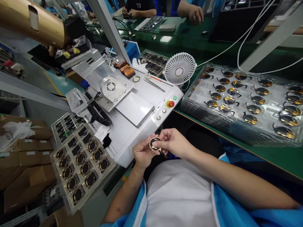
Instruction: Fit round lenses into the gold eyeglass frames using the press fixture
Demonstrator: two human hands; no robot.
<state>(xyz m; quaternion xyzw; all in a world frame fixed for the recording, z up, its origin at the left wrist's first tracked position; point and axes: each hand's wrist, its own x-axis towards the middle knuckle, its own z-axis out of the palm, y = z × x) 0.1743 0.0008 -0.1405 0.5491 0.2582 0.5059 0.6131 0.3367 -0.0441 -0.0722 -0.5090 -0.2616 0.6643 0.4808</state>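
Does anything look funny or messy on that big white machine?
Yes, a little. A crumpled white paper and a black scrap lie loose on the corner of the white machine, beside the tray of round gold parts. They look odd because neither sits in a tray or holder.

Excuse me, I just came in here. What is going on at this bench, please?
A person holds a round black-and-gold part between the left hand and right hand, just in front of a white bench machine. Similar round parts sit in a tray on the left and a clear tray on the right. A co-worker's hand rests across the bench.
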